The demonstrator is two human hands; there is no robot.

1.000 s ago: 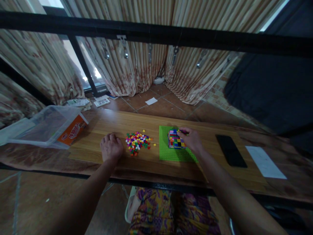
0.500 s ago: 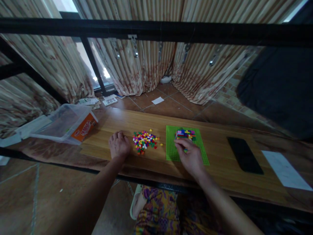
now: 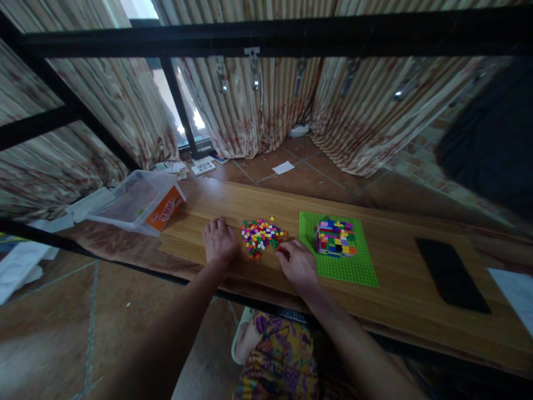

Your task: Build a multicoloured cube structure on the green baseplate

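Observation:
My left hand (image 3: pixel 220 240) rests palm down on the wooden board, just left of a loose pile of small coloured building bricks (image 3: pixel 260 236). Its fingers lie on the board and hold nothing. At the pile's right edge is my right hand (image 3: pixel 297 264), thumb and forefinger drawn together beside the bricks. Whatever sits between those fingertips is too small to make out. Right of that hand lies a green studded baseplate (image 3: pixel 352 272). A blocky, many-coloured brick structure (image 3: pixel 336 239) stands on it, touched by neither hand.
A clear plastic box (image 3: pixel 129 203) with an orange label stands at the board's (image 3: pixel 233 194) left end. Toward the right lie a black phone-like slab (image 3: pixel 452 275) and a white sheet (image 3: pixel 514 291). A dark metal bar (image 3: pixel 283 39) crosses above, with curtains behind.
My right hand has moved left from the brick structure to the pile's edge, uncovering the structure. My left hand stays beside the pile. The whole view has shifted a little.

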